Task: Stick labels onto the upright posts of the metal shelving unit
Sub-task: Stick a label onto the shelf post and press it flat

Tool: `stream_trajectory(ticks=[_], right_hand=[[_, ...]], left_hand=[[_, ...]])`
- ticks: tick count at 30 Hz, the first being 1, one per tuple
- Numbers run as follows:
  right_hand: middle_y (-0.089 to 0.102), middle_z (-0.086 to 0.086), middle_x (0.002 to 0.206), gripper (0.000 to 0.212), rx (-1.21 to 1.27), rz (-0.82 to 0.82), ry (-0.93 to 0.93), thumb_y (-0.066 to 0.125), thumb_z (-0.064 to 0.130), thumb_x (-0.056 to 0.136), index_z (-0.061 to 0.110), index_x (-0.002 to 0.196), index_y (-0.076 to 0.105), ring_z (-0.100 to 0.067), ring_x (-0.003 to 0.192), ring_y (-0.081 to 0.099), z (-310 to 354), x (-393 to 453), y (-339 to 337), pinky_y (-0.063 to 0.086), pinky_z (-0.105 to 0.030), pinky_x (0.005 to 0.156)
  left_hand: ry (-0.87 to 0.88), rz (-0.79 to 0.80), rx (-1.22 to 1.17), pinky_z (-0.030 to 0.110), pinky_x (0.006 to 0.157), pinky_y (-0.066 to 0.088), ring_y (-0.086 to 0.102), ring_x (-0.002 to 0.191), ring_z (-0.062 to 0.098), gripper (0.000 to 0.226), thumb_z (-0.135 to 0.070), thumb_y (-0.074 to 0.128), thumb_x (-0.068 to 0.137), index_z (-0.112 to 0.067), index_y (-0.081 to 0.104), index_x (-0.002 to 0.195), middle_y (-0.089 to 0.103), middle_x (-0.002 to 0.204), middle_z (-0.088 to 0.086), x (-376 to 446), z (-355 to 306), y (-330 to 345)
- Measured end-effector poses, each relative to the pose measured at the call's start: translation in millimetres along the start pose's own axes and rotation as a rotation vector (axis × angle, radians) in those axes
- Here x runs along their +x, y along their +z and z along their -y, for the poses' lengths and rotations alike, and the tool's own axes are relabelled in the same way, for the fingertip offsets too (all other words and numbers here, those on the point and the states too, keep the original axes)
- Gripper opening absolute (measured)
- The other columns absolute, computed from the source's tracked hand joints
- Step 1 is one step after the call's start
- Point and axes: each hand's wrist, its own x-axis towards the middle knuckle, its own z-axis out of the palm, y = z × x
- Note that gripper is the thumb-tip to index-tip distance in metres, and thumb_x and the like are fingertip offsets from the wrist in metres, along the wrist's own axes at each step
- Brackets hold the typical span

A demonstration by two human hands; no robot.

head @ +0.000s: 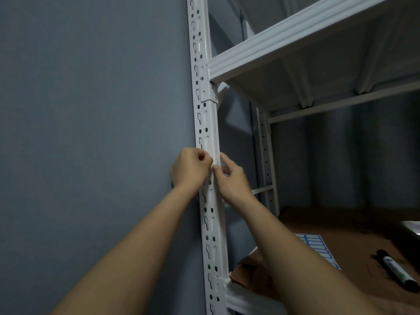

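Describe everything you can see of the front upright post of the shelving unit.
The front upright post is white painted metal, angled in section, punched with rows of keyhole slots and round holes. It stands upright beside the grey wall, carrying the upper shelf on a bracket. Both hands meet on it mid-height: left hand and right hand.

white post [210,123], grey wall [91,110]

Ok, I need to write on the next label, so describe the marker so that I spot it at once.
Look at the brown shelf board at the lower right, inside the white shelving unit. Right of the label sheet with blue-framed labels lies the marker: a dark pen with a pale label band, the only pen there.
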Motion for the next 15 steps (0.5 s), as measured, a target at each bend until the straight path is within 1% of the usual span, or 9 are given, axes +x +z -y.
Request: stream_trajectory(ticks=[1, 3, 5, 7, 10, 12, 15], right_hand=[[0.07, 0.001, 0.109, 0.044, -0.003, 0.001, 0.004, 0.05, 0.025, 0.096, 0.029, 0.141, 0.046, -0.012, 0.094, 0.066, -1, 0, 1, 0.051, -0.034, 0.093], [0.071, 0.0, 0.107, 0.042, -0.008, -0.005, 0.002, 0.051, 0.025, 0.095, 0.031, 0.137, 0.049, -0.015, 0.096, 0.067, -1, 1, 2, 0.051, -0.039, 0.095], [0.071, 0.001, 0.104, 0.041, -0.008, -0.016, -0.005, 0.051, 0.023, 0.096, 0.032, 0.136, 0.052, -0.014, 0.093, 0.068, -1, 0, 1, 0.052, -0.038, 0.093], [0.07, 0.002, 0.104, 0.041, 0.005, -0.019, -0.003, 0.05, 0.023, 0.097, 0.031, 0.137, 0.05, -0.012, 0.092, 0.067, 0, -2, 0, 0.052, -0.036, 0.092], [0.069, 0.004, 0.105, 0.044, -0.01, -0.008, -0.008, 0.049, 0.025, 0.097, 0.029, 0.141, 0.046, -0.011, 0.091, 0.067, -1, -1, 0, 0.053, -0.035, 0.092], [0.068, 0.006, 0.104, 0.045, -0.014, -0.006, -0.008, 0.049, 0.025, 0.098, 0.029, 0.142, 0.044, -0.009, 0.09, 0.066, -1, -1, -1, 0.052, -0.033, 0.091], [0.066, 0.007, 0.099, 0.045, -0.019, -0.006, -0.011, 0.048, 0.024, 0.099, 0.027, 0.144, 0.041, -0.004, 0.082, 0.062, 1, -2, -2, 0.05, -0.024, 0.084]], left_hand=[[-0.001, 0.026, -0.05, 0.037, 0.064, 0.051, 0.065, 0.071, 0.031, 0.02, -0.018, 0.056, 0.082, -0.011, 0.067, 0.067, 0.068, 0.067, 0.008, 2, 3, -1], [-0.013, 0.075, -0.171, 0.04, 0.073, 0.055, 0.066, 0.069, 0.025, 0.025, -0.017, 0.061, 0.084, -0.021, 0.068, 0.061, 0.069, 0.066, 0.003, 7, 11, -3], [-0.028, 0.084, -0.213, 0.041, 0.076, 0.056, 0.064, 0.066, 0.02, 0.027, -0.019, 0.063, 0.084, -0.028, 0.067, 0.059, 0.07, 0.065, -0.002, 9, 14, -3], [-0.018, 0.071, -0.132, 0.037, 0.072, 0.055, 0.065, 0.068, 0.022, 0.023, -0.023, 0.061, 0.083, -0.026, 0.067, 0.061, 0.069, 0.066, -0.002, 8, 12, -1], [0.014, 0.027, 0.022, 0.031, 0.063, 0.05, 0.065, 0.07, 0.027, 0.022, -0.025, 0.054, 0.084, -0.016, 0.066, 0.068, 0.067, 0.067, 0.002, 4, 5, 0], [0.005, 0.017, 0.043, 0.028, 0.059, 0.046, 0.064, 0.069, 0.027, 0.021, -0.024, 0.053, 0.084, -0.014, 0.067, 0.071, 0.067, 0.067, 0.003, 3, 2, -1], [-0.019, -0.018, 0.034, 0.026, 0.056, 0.04, 0.063, 0.069, 0.025, 0.018, -0.022, 0.055, 0.082, -0.014, 0.066, 0.071, 0.067, 0.068, 0.001, 0, -1, 0]])
